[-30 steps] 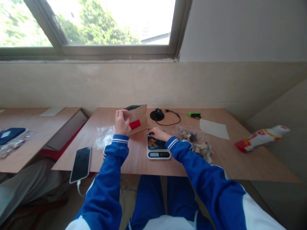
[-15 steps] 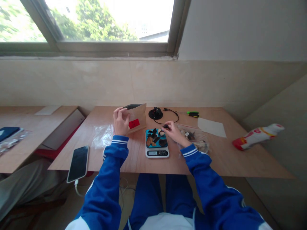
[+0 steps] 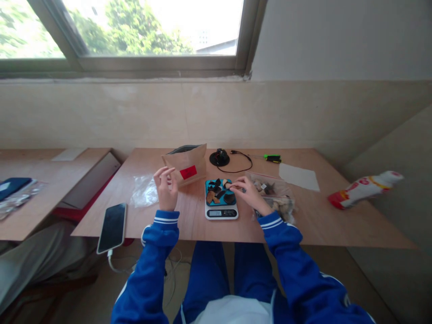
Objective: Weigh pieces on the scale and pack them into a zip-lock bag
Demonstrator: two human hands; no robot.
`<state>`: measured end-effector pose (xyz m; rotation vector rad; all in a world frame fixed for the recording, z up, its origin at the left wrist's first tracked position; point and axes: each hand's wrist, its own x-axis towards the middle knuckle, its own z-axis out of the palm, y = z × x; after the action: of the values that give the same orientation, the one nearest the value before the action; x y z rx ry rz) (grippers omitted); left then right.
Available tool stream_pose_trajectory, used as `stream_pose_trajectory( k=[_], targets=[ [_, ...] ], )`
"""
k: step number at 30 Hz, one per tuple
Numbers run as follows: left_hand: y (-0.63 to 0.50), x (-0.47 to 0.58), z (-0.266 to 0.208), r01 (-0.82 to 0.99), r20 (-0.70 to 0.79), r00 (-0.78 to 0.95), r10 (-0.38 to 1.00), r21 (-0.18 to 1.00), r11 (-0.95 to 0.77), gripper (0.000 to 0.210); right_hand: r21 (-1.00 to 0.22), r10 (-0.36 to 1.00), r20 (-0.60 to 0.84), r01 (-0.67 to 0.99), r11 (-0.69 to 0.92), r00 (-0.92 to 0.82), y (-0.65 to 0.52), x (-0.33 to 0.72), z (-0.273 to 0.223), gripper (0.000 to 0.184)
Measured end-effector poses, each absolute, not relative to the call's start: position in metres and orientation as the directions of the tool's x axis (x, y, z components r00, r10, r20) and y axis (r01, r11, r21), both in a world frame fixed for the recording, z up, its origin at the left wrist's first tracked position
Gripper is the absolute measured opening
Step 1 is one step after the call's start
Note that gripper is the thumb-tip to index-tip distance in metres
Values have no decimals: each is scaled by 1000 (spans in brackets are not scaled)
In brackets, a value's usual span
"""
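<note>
- Far left on the table (image 3: 303, 225), the phone (image 3: 111, 221) lies flat at the near edge with its cable trailing down, same place as a second ago.
- Next over, the clear plastic bag (image 3: 144, 192) sits crumpled and untouched.
- Here is the change: the left hand (image 3: 166, 187) lets go of the brown paper bag (image 3: 186, 165). Half a second ago it gripped the bag's front edge; now it hovers just in front, fingers loosely curled, holding nothing.
- The paper bag with its red label stands on its own, mouth open, just behind and to the left of the scale (image 3: 221, 204).
- The scale's blue platform carries a small heap of dark and tan pieces (image 3: 219, 193); the display is too small to read.
- The right hand (image 3: 249, 192), reaching across the platform a second ago, is now at the platform's right edge, fingertips pinched narrow over the pieces; whether they hold a piece, I cannot tell.
- To the right, the bag of mixed pieces (image 3: 281, 202) lies touching that wrist.
- My read: with the paper bag released, attention goes to the load on the scale.
</note>
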<state>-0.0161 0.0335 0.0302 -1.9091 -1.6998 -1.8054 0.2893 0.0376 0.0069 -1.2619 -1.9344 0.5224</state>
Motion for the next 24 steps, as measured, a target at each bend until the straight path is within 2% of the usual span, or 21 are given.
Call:
stream_pose_trajectory(
  k=[7,15,24],
  targets=[
    [-11,-13,-8,635,637,-309,706,691,-346,19,-696,918,345,603,390,-195,31,288,0,23],
    [-55,-2,-49,590,537,-323,779,758,-278,18,-798,974,226,567,205,-34,40,276,-2,27],
    [-78,-8,-64,534,446,-355,822,818,-213,19,-702,955,296,677,222,-7,68,267,-20,27]
  ],
)
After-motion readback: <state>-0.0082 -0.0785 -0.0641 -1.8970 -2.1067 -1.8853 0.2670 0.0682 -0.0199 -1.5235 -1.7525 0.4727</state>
